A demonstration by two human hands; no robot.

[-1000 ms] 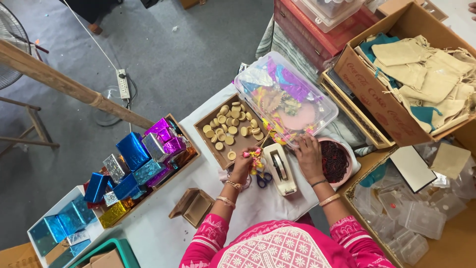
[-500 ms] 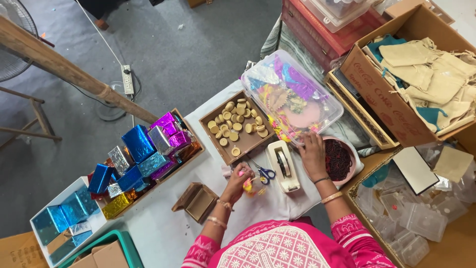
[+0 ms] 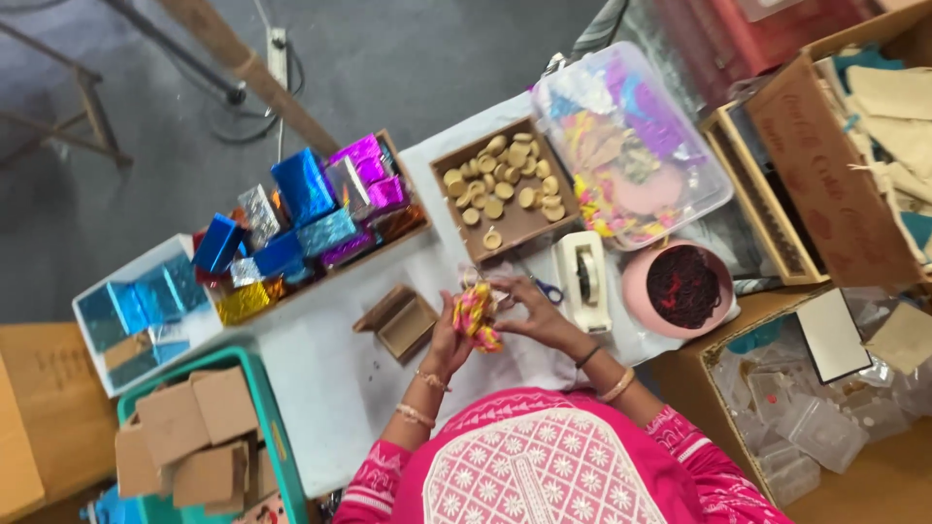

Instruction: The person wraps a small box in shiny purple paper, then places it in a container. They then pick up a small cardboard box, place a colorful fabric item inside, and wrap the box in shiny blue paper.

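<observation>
Both my hands meet over the white table (image 3: 330,378), in front of my pink top. My left hand (image 3: 449,335) grips a small pink and yellow fabric ornament (image 3: 475,315). My right hand (image 3: 529,311) pinches the same ornament from its right side. A small open wooden box (image 3: 401,320) lies just left of my left hand. Behind my hands stands a wooden tray of small round clay lamps (image 3: 505,184), and a white tape dispenser (image 3: 582,277) sits to the right.
A tray of shiny foil-wrapped boxes (image 3: 311,209) is at the left. A clear tub of coloured decorations (image 3: 626,146) and a pink bowl of dark red thread (image 3: 682,288) are at the right. A teal crate of cardboard pieces (image 3: 194,437) stands near left. Cartons flank the right.
My hands drew back from the tape dispenser toward my body. The ornament now sits between both hands, lifted off the table. The camera view has swung.
</observation>
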